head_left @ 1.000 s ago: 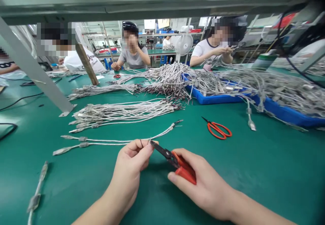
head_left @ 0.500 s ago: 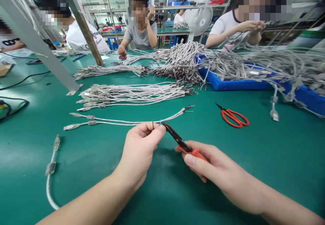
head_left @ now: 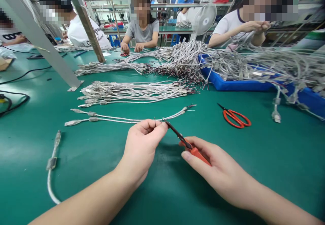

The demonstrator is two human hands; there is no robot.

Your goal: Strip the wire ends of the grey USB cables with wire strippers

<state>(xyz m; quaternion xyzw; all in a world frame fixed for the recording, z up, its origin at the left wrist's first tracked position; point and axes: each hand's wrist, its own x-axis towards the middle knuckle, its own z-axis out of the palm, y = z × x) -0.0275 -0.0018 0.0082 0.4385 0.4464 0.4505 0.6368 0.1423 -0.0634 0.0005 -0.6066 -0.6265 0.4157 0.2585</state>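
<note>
My left hand (head_left: 143, 143) is closed in a pinch, thumb against fingers, on the wire end of a USB cable; thin wires, one of them black, poke up from the fingertips. A white cable (head_left: 52, 174) with a USB plug runs beneath my left forearm, where its path is hidden. In my right hand (head_left: 215, 165) are wire strippers (head_left: 200, 155) with red handles and dark jaws. The jaw tips touch the wires right beside my left thumb. Just behind my left hand, two white USB cables (head_left: 114, 117) lie side by side, bare wire ends to the right.
Red-handled scissors (head_left: 235, 117) lie right of centre. Beyond are a cable bundle (head_left: 137, 92), a larger cable heap (head_left: 188, 57) and blue trays (head_left: 233, 85) full of cables. A metal post (head_left: 50, 45) stands at left. Several people sit across the green table (head_left: 106, 150).
The strippers' jaws look closer together, and the tool has turned slightly beside my left thumb. Across the table, a co-worker's raised hand has come down to the tabletop.
</note>
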